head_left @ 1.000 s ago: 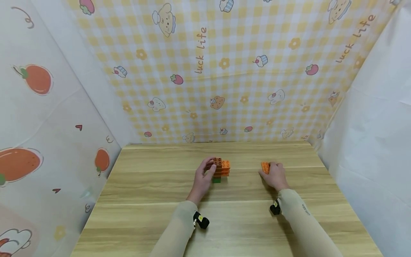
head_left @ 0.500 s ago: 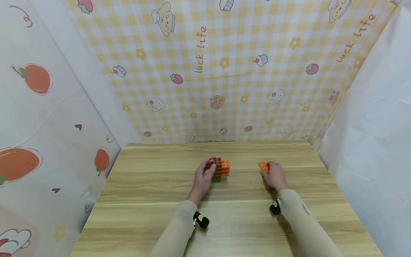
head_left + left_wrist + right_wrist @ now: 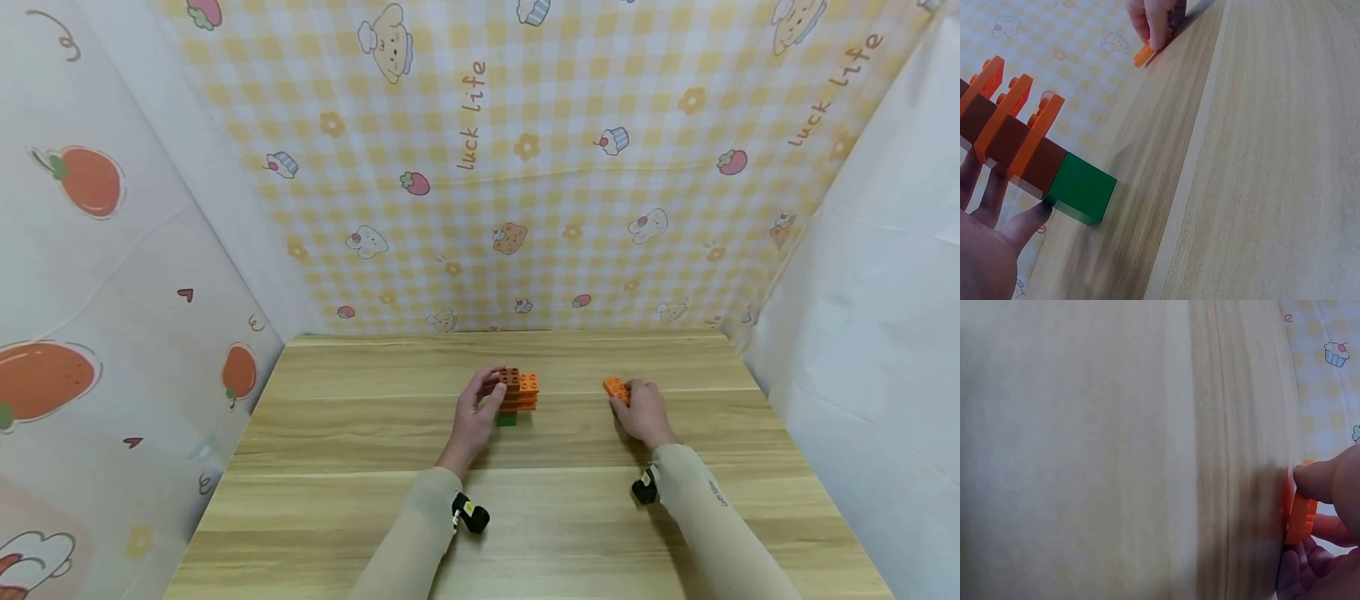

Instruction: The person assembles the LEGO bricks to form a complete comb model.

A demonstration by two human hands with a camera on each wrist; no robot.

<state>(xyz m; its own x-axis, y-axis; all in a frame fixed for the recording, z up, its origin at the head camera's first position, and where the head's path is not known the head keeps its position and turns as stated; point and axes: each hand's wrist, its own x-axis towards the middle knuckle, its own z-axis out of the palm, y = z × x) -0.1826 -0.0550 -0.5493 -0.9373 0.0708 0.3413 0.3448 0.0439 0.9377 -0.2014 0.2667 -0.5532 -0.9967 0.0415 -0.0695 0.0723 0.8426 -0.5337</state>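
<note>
A stack of toy building bricks [image 3: 528, 392] stands right of my left hand [image 3: 474, 410], which grips its left side. The left wrist view shows a green brick [image 3: 1082, 187] at its bottom end, then brown bricks [image 3: 1045, 164] alternating with thin orange plates [image 3: 1038, 132] that jut out to one side. My left fingers are partly hidden behind the stack. Farther right, my right hand [image 3: 645, 412] pinches a loose orange building plate [image 3: 617, 389] between thumb and fingers, low over the table. That plate [image 3: 1301, 515] has its studs facing the palm in the right wrist view.
Both hands work over a wood-grain table [image 3: 555, 533]. A yellow checked cloth [image 3: 525, 200] hangs behind its far edge, with white sheets [image 3: 870, 275] at the sides. A small black camera sits on each wrist.
The orange plate in my right hand has turned, its exposed end now pointing further left. My left hand and the stack have stayed put.
</note>
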